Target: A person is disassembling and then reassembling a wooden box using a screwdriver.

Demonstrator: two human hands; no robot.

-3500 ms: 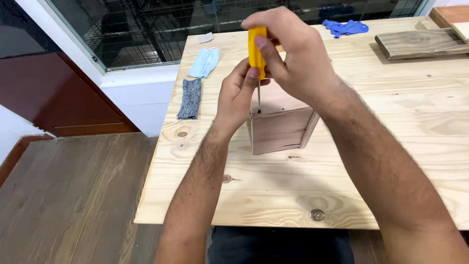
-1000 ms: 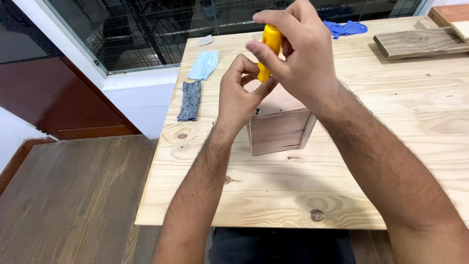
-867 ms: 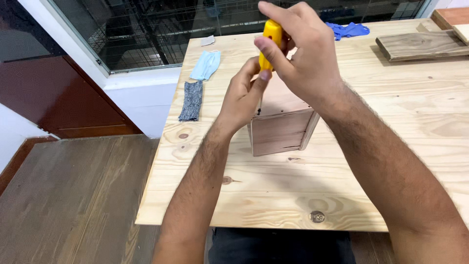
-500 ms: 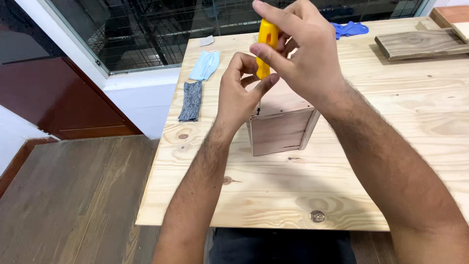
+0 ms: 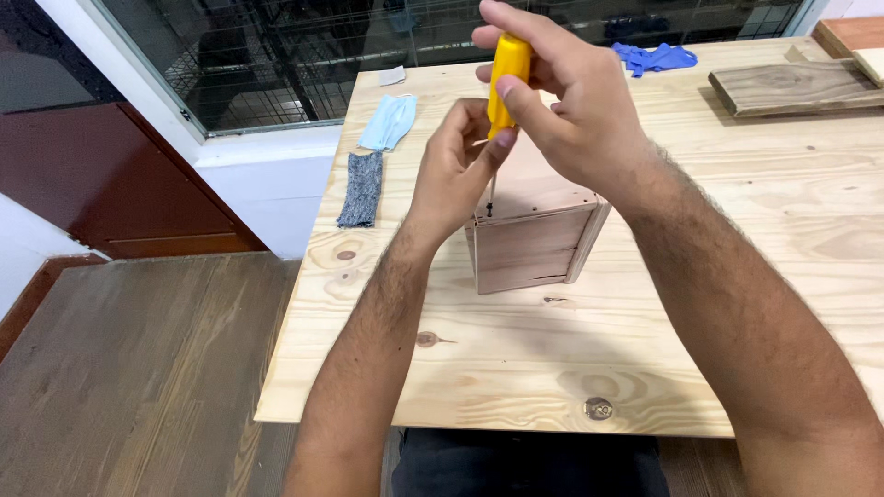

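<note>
— Where does the work stand right now?

— A small wooden box [image 5: 534, 230] sits on the pine tabletop [image 5: 718, 304], already put together as far as I can see: side boards and a top board are in place. The right hand [image 5: 562, 101] is closed around the yellow handle of a screwdriver [image 5: 505, 74], held nearly upright, its thin shaft running down to the box's near left top corner.

— And the other hand?

— The left hand [image 5: 456, 166] is curled in beside the shaft, fingertips pinched close to it just above the corner, as though steadying the tip or a screw. Whether a screw is actually there I cannot tell; the spot is too small and partly hidden by the fingers.

— So how far along?

— My judgement: the box body is built, and a fastening at that one corner is in hand, not finished, since the tool is on it. I see no other screw heads clearly, so how many corners are fastened or left is unclear.

— Anything else about?

— A light blue face mask [image 5: 387, 121] and a grey cloth strip [image 5: 362, 189] lie near the tabletop's left edge, blue gloves [image 5: 656, 59] at the far side, and a weathered plank [image 5: 796, 87] to the right, all well apart from the box.
</note>
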